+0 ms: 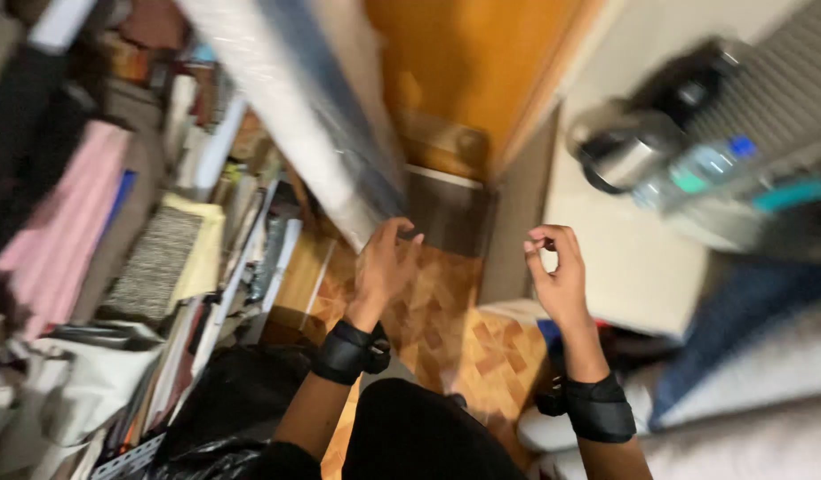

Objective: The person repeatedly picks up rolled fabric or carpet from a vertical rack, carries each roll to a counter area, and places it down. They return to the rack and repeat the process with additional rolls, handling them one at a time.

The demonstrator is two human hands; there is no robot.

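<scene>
Head view, looking down, motion-blurred throughout. At far left I see shelves (pixel 175 267) crammed with folded cloth, books and papers, a pink fabric stack (pixel 59 222) at the outer edge. Next, a long white wrapped roll (pixel 286 116) leans from the top of the frame down toward the floor. My left hand (pixel 384 267) reaches up at the roll's lower end, fingers loosely together and slightly curled; I cannot tell whether the tips touch the wrapping. A black wrist strap (pixel 350 351) sits below it. The patterned wood floor (pixel 446 329) shows between the hands, with an orange door (pixel 464 62) beyond. My right hand (pixel 557 276) hangs free in mid-air, thumb and forefinger pinched on something small and dark that is too blurred to identify. At right, a metal kettle (pixel 619 151) and a clear plastic bottle (pixel 708 169) stand near the edge of a white counter (pixel 633 258).

Risk, as I judge it: the leaning roll could slide or topple if nudged at its base, sweeping loose items off the shelves; the pinched item could drop unseen onto the cluttered floor.
</scene>
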